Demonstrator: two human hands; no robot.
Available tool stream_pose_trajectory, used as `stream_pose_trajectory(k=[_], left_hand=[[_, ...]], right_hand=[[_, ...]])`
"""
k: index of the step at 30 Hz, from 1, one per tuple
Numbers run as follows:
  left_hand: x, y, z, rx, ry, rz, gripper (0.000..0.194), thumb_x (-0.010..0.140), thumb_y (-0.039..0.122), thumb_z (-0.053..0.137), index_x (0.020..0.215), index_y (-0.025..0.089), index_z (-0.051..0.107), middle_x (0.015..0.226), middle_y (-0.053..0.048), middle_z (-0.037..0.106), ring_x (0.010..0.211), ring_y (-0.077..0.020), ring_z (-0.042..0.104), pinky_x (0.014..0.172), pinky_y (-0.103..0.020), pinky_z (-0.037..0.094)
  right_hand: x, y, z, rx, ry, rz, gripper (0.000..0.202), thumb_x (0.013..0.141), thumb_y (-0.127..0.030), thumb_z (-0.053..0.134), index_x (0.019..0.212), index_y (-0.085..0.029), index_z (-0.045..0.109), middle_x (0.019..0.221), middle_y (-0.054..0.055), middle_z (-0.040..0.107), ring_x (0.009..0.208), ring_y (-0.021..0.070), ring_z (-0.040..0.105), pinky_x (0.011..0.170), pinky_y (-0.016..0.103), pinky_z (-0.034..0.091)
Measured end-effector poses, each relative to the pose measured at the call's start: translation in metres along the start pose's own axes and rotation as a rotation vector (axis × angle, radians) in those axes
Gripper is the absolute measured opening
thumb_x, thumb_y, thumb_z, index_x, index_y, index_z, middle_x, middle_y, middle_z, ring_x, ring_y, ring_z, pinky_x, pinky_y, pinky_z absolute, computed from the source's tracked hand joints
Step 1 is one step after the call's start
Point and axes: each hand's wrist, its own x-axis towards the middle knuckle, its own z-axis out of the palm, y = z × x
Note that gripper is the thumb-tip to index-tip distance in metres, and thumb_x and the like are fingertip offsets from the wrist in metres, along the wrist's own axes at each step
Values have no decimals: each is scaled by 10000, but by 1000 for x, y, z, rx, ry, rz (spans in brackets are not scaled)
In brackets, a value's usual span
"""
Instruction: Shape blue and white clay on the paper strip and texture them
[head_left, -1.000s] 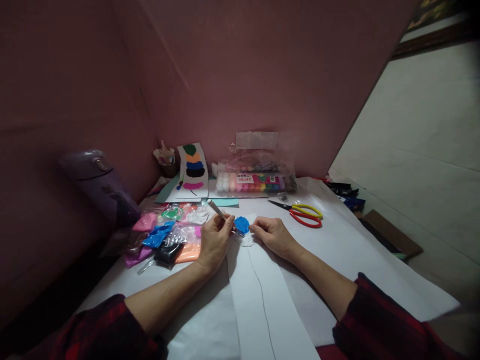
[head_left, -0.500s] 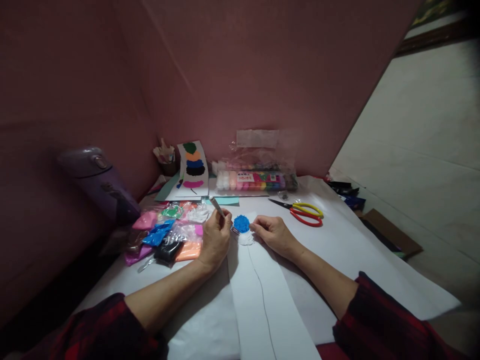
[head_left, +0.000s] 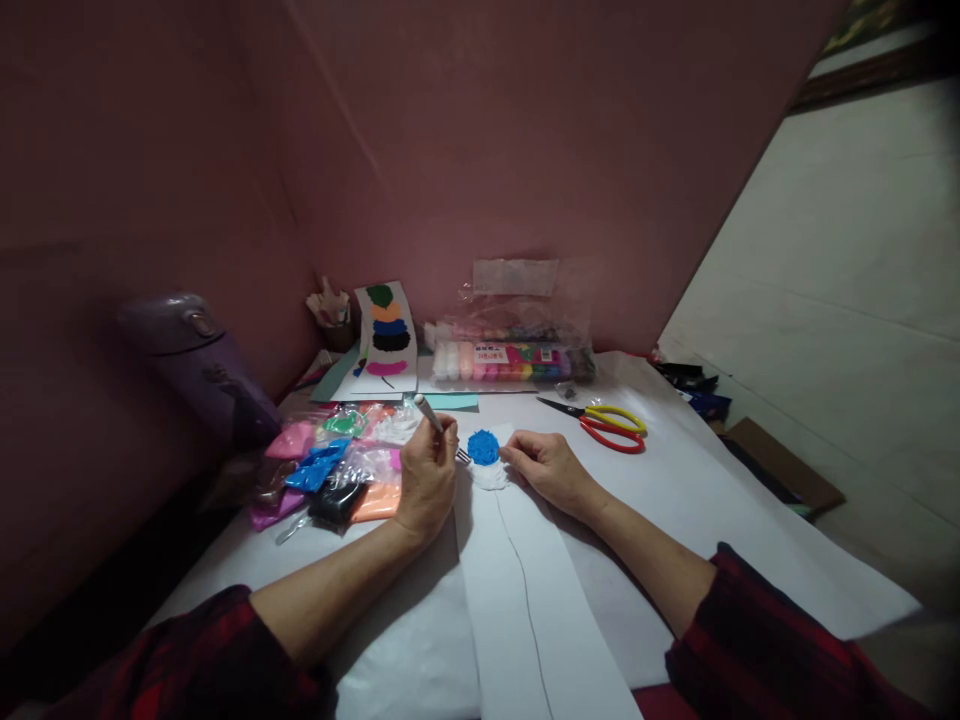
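My left hand (head_left: 429, 480) is closed around a fork-like tool (head_left: 429, 412), whose pronged end shows just left of a round, rough blue clay patch (head_left: 483, 448). Below the blue patch lies a white clay piece (head_left: 490, 475). Both sit near the top of a long white paper strip (head_left: 510, 600) with a thin curved line drawn down it. My right hand (head_left: 551, 470) has its thumb and forefinger pinched together at the right edge of the blue clay; what they hold, if anything, is too small to tell.
Bags of coloured clay (head_left: 337, 470) lie left of my left hand, with a purple bottle (head_left: 202, 360) beyond. Scissors (head_left: 600, 422) lie to the right. A clay pack (head_left: 510, 360), a painted card (head_left: 388, 340) and a cup (head_left: 330, 310) stand at the back.
My left hand has shifted slightly left with the tool, and the prongs have moved off the white clay's left edge. My right hand has stayed in place.
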Motion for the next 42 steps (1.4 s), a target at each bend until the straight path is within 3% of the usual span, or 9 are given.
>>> stream_pose_trajectory(k=[5,14,26,35,42], left_hand=[[-3,3,-1,-20,-23,42,150,883,321,553,881,177,595,744,5,590,670,-113,556,676,-242,466],[0,-3,5,-175,-62,-167,214,822,384,613,832,171,602,677,11,589,622,-123,580,623,-248,500],[2,-3,2,16,-49,-63,133,889,314,513,870,184,535,724,13,532,668,-130,516,669,-273,434],[0,-2,1,-84,1,-28,162,894,335,538,891,174,559,755,5,552,694,-122,533,685,-265,452],[-1,-3,4,-145,-73,-89,185,873,359,564,871,174,565,705,13,560,647,-124,551,632,-258,467]], right_hand=[[0,1,0,3,-8,3,271,871,-340,562,643,-194,571,513,-21,559,523,128,527,558,245,400],[0,-2,-1,-3,-4,-1,276,865,-339,567,632,-190,573,520,-19,561,527,123,500,553,241,387],[0,0,0,1,-2,4,280,864,-353,564,639,-187,577,524,-18,548,529,122,494,541,237,376],[0,1,-1,12,-15,3,289,876,-354,560,639,-190,562,516,-27,542,525,119,509,554,241,384],[0,1,-1,16,-17,1,286,879,-349,562,641,-190,562,518,-27,558,523,117,512,564,242,395]])
